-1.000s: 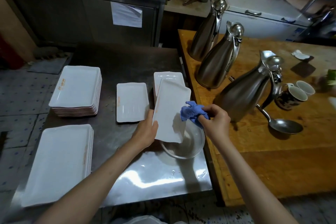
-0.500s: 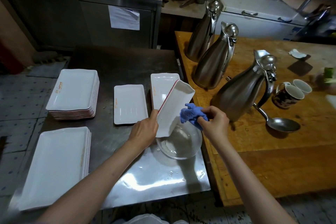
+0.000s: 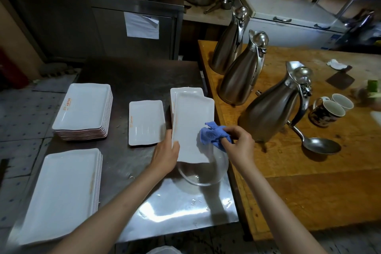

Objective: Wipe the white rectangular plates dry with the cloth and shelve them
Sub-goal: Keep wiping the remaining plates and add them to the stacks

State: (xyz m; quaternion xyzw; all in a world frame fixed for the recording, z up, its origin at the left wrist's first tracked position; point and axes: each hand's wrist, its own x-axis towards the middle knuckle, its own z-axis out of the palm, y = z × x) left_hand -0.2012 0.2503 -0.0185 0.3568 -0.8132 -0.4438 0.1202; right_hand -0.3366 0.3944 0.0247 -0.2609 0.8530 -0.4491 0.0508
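My left hand grips the left edge of a white rectangular plate, held tilted above a clear glass bowl. My right hand pinches a bunched blue cloth against the plate's right edge. Behind the held plate a small stack of like plates lies on the steel table. A single small plate lies to the left of it.
Two stacks of larger white plates sit at the table's left, one far and one near. On the wooden table to the right stand three steel jugs, two mugs and a ladle.
The plate was turned edge-on half a second ago and now faces me flat again. The cloth has moved onto its right edge.
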